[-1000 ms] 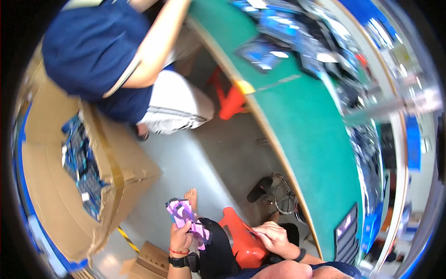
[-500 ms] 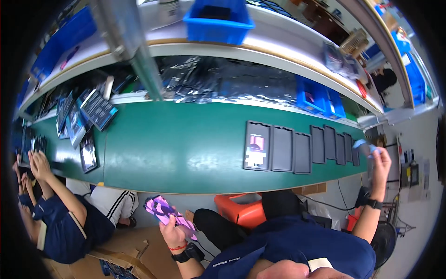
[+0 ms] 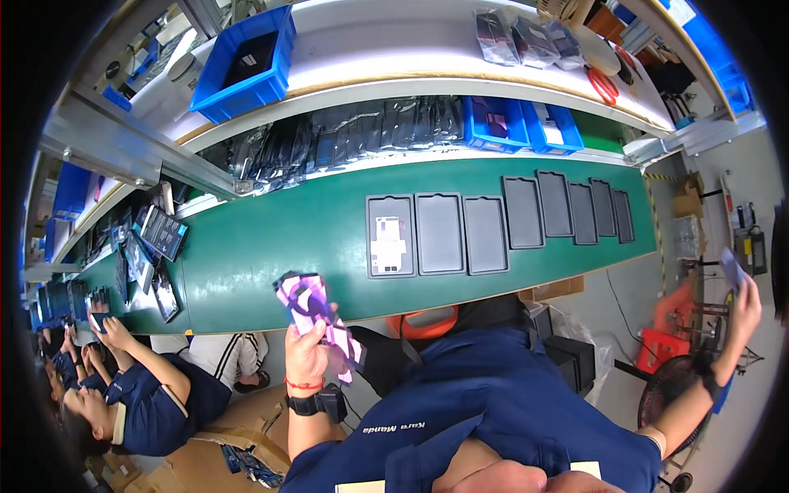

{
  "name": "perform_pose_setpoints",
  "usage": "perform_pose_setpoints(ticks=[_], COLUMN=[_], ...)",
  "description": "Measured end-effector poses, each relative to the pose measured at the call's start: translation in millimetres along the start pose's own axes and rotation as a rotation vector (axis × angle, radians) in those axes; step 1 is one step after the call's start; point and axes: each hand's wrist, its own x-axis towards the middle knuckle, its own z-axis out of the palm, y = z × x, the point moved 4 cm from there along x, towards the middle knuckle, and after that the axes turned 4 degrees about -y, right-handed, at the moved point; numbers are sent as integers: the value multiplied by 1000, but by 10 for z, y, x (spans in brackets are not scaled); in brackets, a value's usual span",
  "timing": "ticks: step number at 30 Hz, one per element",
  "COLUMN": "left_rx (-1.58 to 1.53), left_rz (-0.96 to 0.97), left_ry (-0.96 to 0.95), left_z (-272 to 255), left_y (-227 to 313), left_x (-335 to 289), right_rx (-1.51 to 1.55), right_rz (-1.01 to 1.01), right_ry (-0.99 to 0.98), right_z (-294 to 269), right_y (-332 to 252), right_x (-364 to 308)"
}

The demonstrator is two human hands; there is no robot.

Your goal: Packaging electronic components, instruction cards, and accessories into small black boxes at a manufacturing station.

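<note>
A person grasps patterned pieces at lower centre and a thin piece at far right, beside a green worktop lined with trays.

The left hand [image 3: 307,349] has its fingers closed round a bundle of flat pink, purple and black patterned pieces [image 3: 309,294], near the worktop's [image 3: 271,246] front edge. The right hand [image 3: 746,311], at the frame's right edge, pinches a thin blue-grey flat piece [image 3: 731,266]. Right of centre, a shallow dark-grey rectangular tray [image 3: 389,207] holds a white printed piece [image 3: 387,248]; seven similar trays [image 3: 440,234] continue rightward. At upper left, a blue plastic bin [image 3: 238,102] contains a dark flat item [image 3: 251,57]. At lower left, a brown cardboard box [image 3: 261,419] holds dark-blue packages [image 3: 251,465].
</note>
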Motion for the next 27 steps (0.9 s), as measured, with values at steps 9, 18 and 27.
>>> perform_pose_setpoints(ticks=[9,18,27], left_rx=[-80,-193,-12], left_rz=[232,448,497], left_ry=[13,169,199], left_z=[43,212,509], left_y=[-731,-1223,-1297], left_x=[-80,-1025,-563], right_rx=[725,629,827], right_rz=[-940,-1004,-866], right_ry=[12,96,-229], right_z=[1900,2803,2741], right_y=[-3395,-4354,-4157], right_x=[-1430,-2032,-2027])
